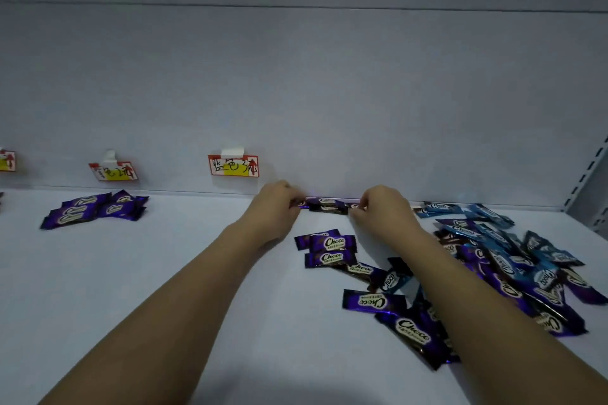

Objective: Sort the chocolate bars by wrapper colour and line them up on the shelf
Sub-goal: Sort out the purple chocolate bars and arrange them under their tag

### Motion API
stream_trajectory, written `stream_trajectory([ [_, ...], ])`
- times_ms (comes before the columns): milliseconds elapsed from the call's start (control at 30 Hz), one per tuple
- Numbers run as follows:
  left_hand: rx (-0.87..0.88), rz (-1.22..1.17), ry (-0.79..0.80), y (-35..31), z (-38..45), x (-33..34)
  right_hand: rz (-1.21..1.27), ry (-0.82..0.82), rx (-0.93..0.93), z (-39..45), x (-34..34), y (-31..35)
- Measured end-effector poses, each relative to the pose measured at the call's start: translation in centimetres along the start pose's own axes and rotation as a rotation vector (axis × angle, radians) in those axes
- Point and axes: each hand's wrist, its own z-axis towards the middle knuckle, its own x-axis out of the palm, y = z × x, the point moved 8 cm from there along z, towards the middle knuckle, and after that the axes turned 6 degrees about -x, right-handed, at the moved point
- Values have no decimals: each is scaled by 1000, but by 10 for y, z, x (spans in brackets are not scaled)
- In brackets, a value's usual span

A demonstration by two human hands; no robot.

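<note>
White shelf (pixel 164 273), both hands pinching purple bars (pixel 327 204)

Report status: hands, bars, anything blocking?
Left hand and right hand pinch ends of purple bars at shelf back wall. Mixed pile unsorted at right. Nothing blocking.

A pale shelf (pixel 197 273) fills the lower frame. On it lie a purple pile (pixel 93 209) at left, a purple row (pixel 327 204) against the back wall at centre, and a mixed heap (pixel 513 266) of purple and blue bars at right.
</note>
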Motion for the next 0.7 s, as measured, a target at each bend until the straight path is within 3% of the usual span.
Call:
stream_trajectory([
  [233, -48, 57, -30, 12, 2, -12, 46, 99, 66, -5, 0, -6],
  [433, -152, -129, -59, 23, -13, -25, 111, 150, 83, -20, -10, -3],
  [533, -168, -252, 12, 18, -19, -28, 178, 105, 60, -27, -17, -5],
  [700, -90, -420, 260, -2, -29, -20, 383, 102, -47, -34, -28, 6],
])
